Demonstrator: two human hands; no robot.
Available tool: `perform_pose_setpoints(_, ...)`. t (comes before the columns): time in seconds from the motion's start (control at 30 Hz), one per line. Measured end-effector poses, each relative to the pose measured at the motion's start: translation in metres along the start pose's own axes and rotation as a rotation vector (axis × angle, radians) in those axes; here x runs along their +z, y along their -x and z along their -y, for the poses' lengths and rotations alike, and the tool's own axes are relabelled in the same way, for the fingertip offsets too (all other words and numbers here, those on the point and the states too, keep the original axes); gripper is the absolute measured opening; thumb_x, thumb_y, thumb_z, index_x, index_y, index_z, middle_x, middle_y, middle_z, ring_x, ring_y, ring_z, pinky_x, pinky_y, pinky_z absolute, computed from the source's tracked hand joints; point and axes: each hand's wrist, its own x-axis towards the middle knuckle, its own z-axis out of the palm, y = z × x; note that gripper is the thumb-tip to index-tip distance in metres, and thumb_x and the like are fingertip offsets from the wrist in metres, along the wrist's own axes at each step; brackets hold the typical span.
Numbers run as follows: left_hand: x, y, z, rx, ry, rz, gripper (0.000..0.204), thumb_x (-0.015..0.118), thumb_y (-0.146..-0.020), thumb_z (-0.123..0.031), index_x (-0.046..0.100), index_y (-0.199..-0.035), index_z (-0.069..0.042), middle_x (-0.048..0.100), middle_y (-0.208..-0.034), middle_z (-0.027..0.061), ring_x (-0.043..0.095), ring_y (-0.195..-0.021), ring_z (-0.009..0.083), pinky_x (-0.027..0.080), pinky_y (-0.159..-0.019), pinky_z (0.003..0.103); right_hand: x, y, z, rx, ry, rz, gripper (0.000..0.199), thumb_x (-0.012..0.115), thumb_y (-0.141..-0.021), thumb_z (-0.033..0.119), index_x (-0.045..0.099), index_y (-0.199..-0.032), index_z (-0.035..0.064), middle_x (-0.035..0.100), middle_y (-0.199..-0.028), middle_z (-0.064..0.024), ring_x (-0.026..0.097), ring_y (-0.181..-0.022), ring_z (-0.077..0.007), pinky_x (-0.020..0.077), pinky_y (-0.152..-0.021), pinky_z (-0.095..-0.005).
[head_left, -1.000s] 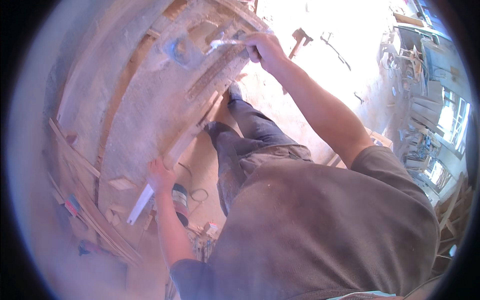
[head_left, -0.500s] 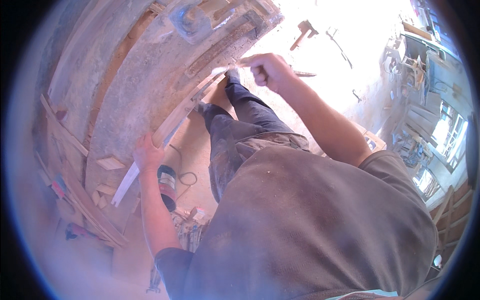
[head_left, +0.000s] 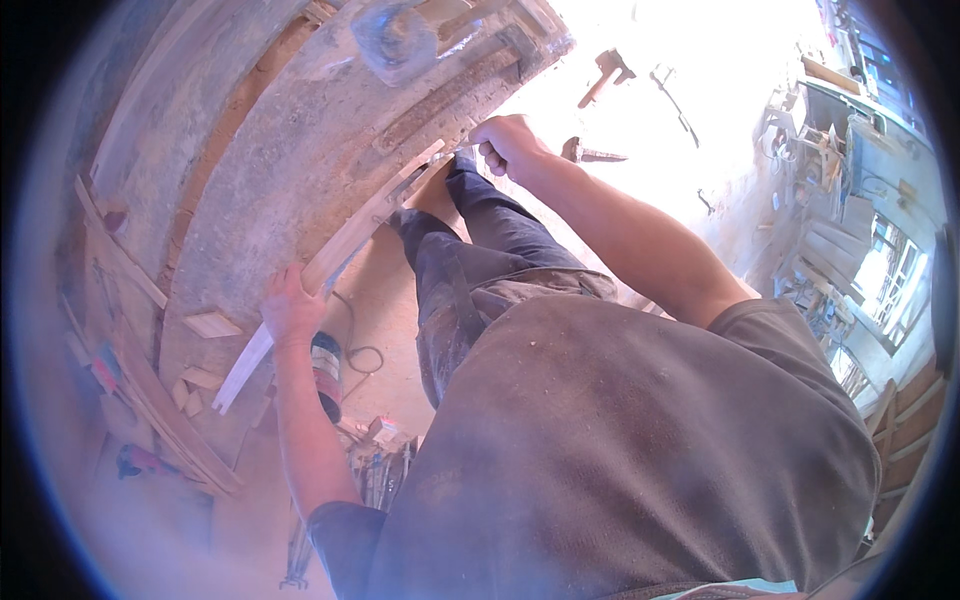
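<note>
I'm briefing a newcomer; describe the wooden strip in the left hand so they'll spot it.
Find the broad, worn grey-brown bench at upper left. Along its near edge, the bare left hand grips the long, narrow, pale wooden strip. Unlike the small pale wooden offcuts nearby, it extends past the hand both ways.

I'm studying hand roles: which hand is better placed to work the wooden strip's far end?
Likely the right hand: it's near that end, while the left hand grips the wooden strip further back.
</note>
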Motion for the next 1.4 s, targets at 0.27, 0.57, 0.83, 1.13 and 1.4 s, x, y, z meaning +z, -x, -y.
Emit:
perform_pose_setpoints(0.27, -0.005, -0.002, 0.001, -0.011, -0.003, 0.027, 0.048, 0.090, -0.070, -0.026, 0.065, -0.108, -0.011, 0.070, -0.100, 0.0137, 0.068, -0.099, 0.0358, 0.057, -0.083, 0.050, 0.030, 0.032, 0.009, -0.074, -0.105, 0.080, 0.021, 0.065, -0.084, 0.001, 0.055, -0.065, 0.0019, 0.052, -0.060, -0.0089, 0.047, -0.045, -0.0177, 0.0307, -0.040, -0.0339)
perform_pose_setpoints(0.57, -0.006, -0.004, 0.002, -0.004, 0.027, 0.025, 0.048, 0.090, -0.071, -0.027, 0.065, -0.109, -0.010, 0.070, -0.103, 0.0144, 0.068, -0.101, 0.0372, 0.058, -0.084, 0.051, 0.033, 0.027, 0.014, 0.013, -0.151, 0.083, 0.018, 0.064, -0.084, 0.001, 0.056, -0.068, 0.0024, 0.053, -0.060, -0.0102, 0.046, -0.044, -0.0188, 0.0301, -0.040, -0.0346)
perform_pose_setpoints(0.83, -0.014, -0.010, 0.001, -0.049, 0.036, 0.103, 0.048, 0.091, -0.071, -0.026, 0.066, -0.110, -0.010, 0.070, -0.103, 0.0142, 0.069, -0.101, 0.0368, 0.058, -0.086, 0.049, 0.023, 0.006, 0.010, -0.096, -0.116, -0.069, 0.016, 0.065, -0.083, 0.001, 0.058, -0.069, 0.0012, 0.052, -0.061, -0.0096, 0.047, -0.045, -0.0182, 0.0306, -0.040, -0.0349)
perform_pose_setpoints(1.13, -0.015, -0.008, 0.000, -0.012, 0.042, 0.053, 0.048, 0.091, -0.070, -0.024, 0.067, -0.110, -0.011, 0.071, -0.102, 0.0119, 0.069, -0.100, 0.0351, 0.058, -0.086, 0.048, 0.064, 0.051, 0.019, -0.137, -0.152, 0.198, 0.020, 0.063, -0.083, 0.001, 0.056, -0.064, 0.0034, 0.050, -0.056, -0.0083, 0.044, -0.042, -0.0177, 0.0303, -0.039, -0.0346)
perform_pose_setpoints(1.4, -0.009, -0.004, 0.000, -0.029, 0.028, 0.042, 0.049, 0.090, -0.070, -0.023, 0.067, -0.111, -0.010, 0.071, -0.106, 0.0122, 0.067, -0.104, 0.0358, 0.057, -0.088, 0.048, 0.002, 0.067, 0.047, -0.171, 0.453, 0.341, 0.020, 0.066, -0.091, 0.010, 0.074, -0.102, -0.0052, 0.069, -0.072, -0.0126, 0.061, -0.051, -0.0162, 0.0438, -0.044, -0.0302)
